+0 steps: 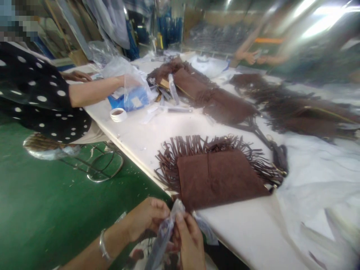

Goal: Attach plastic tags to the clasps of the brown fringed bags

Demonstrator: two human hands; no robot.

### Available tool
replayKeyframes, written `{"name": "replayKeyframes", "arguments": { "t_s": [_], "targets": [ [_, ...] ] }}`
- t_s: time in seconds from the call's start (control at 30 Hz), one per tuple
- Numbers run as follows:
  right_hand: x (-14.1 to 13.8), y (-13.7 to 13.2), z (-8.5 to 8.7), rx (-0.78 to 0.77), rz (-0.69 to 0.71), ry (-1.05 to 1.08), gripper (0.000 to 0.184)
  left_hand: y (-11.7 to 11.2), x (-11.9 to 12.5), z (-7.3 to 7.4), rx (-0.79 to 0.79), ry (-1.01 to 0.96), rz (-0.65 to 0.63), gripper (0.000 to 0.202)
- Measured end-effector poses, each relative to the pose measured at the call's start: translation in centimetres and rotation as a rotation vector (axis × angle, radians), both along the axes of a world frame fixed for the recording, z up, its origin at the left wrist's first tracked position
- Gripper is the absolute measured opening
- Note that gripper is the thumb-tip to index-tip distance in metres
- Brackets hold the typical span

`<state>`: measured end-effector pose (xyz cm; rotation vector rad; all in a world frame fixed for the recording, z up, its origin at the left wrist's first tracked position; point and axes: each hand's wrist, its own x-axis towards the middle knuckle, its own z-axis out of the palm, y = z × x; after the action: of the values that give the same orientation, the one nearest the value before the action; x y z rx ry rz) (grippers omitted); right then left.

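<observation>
Both my hands meet at the table's front edge, low in the head view. My left hand, with a silver bracelet on its wrist, pinches one side of a clear plastic bag. From the other side, my right hand has thumb and fingers closed on the same bag. Something dark seems to lie inside the plastic, too blurred to name. Just beyond my hands a brown suede bag with fringe lies flat on the table, its strap and metal rings at the right.
More brown fringed bags lie across the white table. At the left, a person in a polka-dot top reaches into a blue packet near a tape roll. A stool stands below. White sheeting covers the right.
</observation>
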<state>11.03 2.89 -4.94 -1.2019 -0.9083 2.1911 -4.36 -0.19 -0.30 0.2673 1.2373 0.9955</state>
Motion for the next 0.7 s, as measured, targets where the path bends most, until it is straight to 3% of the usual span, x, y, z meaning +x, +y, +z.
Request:
{"name": "replayKeyframes", "arguments": {
  "t_s": [0.17,0.4,0.6,0.7],
  "targets": [
    [-0.1,-0.2,-0.4,-0.036,-0.031,0.065,0.047,0.1,-0.1,-1.2,-0.021,-0.195,-0.057,0.023],
    [-0.4,0.1,0.8,-0.09,-0.068,0.042,0.052,-0.5,1.6,-1.3,-0.099,-0.306,0.131,0.016],
    [-0.7,-0.2,1.5,-0.009,-0.148,0.0,0.045,-0.7,2.4,-1.3,-0.165,-0.397,0.232,0.015],
    [-0.8,-0.3,2.6,0.044,-0.184,-0.045,0.044,-0.7,2.7,-0.9,-0.131,-0.337,0.225,0.012]
  ]
}}
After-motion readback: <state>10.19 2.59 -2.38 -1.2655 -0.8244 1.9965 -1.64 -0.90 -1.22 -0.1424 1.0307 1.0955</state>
